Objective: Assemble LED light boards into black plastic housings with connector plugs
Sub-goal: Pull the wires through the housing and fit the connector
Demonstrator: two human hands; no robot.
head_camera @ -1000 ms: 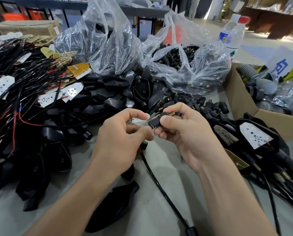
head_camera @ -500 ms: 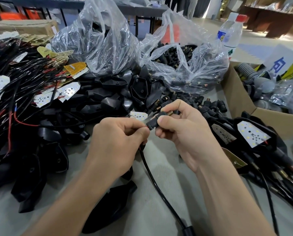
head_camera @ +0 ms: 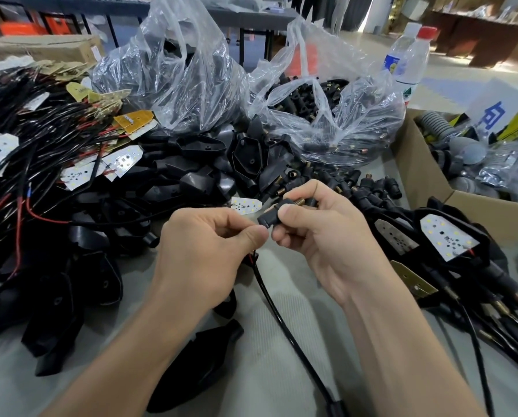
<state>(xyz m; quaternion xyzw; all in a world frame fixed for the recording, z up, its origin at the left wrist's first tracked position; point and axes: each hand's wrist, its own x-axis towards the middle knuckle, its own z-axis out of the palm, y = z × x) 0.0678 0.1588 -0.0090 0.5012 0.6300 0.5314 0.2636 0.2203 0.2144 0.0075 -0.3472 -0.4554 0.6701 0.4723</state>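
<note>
View: head, centre of frame.
Connector plug (head_camera: 274, 213): centre of frame, raised above the desk (head_camera: 269, 374), pinched at the body by right grip (head_camera: 320, 236); brass threaded end toward upper right.
Left grip (head_camera: 203, 251): clenched on the lead end of the black cable (head_camera: 284, 320), just beside the plug mouth.
Handling, judged: plug light, rigid, smooth; hold by the body, clear of the thread. Cable limp, leads easily bent; pinch near the tips.
Housing (head_camera: 197, 365): lower centre, on desk, untouched.

2 water bottles (head_camera: 411, 63) by cardboard box (head_camera: 417, 168) w/ grey parts (head_camera: 468, 150).
</note>
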